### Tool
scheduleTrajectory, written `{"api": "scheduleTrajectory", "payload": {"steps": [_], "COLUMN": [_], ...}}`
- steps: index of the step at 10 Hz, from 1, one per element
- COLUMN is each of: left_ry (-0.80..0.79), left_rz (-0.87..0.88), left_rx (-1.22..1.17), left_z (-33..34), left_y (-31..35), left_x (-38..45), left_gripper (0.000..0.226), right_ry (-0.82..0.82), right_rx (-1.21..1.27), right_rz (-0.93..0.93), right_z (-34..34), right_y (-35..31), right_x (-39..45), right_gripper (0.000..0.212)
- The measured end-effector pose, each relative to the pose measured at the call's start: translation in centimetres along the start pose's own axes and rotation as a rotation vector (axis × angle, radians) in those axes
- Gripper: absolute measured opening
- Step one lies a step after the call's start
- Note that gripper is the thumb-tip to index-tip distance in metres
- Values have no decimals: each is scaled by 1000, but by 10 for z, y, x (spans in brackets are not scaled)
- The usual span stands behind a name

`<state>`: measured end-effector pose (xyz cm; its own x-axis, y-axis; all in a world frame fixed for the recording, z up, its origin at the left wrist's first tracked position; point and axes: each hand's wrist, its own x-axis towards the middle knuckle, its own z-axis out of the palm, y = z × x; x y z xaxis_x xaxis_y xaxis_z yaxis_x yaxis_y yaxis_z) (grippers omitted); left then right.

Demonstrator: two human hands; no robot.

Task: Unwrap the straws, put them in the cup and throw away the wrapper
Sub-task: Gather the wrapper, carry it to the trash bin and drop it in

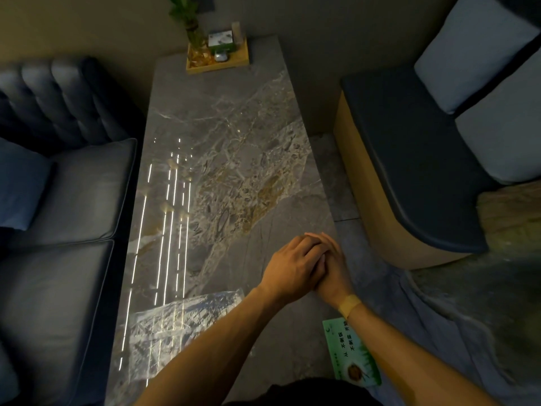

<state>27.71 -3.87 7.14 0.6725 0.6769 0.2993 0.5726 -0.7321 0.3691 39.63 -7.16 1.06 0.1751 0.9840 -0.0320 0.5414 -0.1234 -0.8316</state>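
Observation:
My left hand [288, 266] lies over my right hand [332, 269] above the near right part of the marble table [228, 159]; the two are clasped together, and I see nothing held between them. A clear crinkled plastic wrapper or bag [181, 326] lies flat on the table near the front left, under my left forearm. No straws and no cup show in view.
A wooden tray [218, 61] with a plant vase, a green box and small items stands at the table's far end. A green printed card [349, 351] lies at the near right edge. A dark sofa [58, 230] runs along the left, and a bench seat [409, 171] stands to the right.

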Motion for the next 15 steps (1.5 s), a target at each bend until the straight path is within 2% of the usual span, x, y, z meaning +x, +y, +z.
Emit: {"api": "scheduleTrajectory", "payload": {"steps": [1,2,3,4,5,8,10,12,14,15], "left_ry": [-37,-26,-25,-34,-29,35,6,-39,-3,87], "left_rz": [37,40,-33,-100,-162,-346,-341,-389,-469,-528], "left_rx": [40,68,109,126,130,25,62,19,-7,-89], "left_z": [3,3,4,3,1,2,6,4,-3,-10], "left_y": [0,-4,-14,-21,-26,-23,-17,-16,-19,-23], "left_x": [-1,-1,-5,-7,-9,-12,-12,-10,-15,-35], "left_gripper": [26,25,23,25,21,16,16,28,43,40], "right_ry": [4,0,-146,-156,-130,-208,-242,-286,-242,-158], "right_rx": [-60,-229,-364,-191,-92,-92,-110,-123,-69,-84], "right_rz": [-44,-102,-31,27,-5,20,36,42,-44,-90], "right_z": [3,5,3,1,-2,-3,-8,-15,-34,-50], "right_y": [5,-2,-10,-5,0,1,4,3,1,6], "right_x": [-2,0,3,0,-5,-4,-1,0,-4,-15], "right_gripper": [62,49,56,71,79,85,90,94,86,66]}}
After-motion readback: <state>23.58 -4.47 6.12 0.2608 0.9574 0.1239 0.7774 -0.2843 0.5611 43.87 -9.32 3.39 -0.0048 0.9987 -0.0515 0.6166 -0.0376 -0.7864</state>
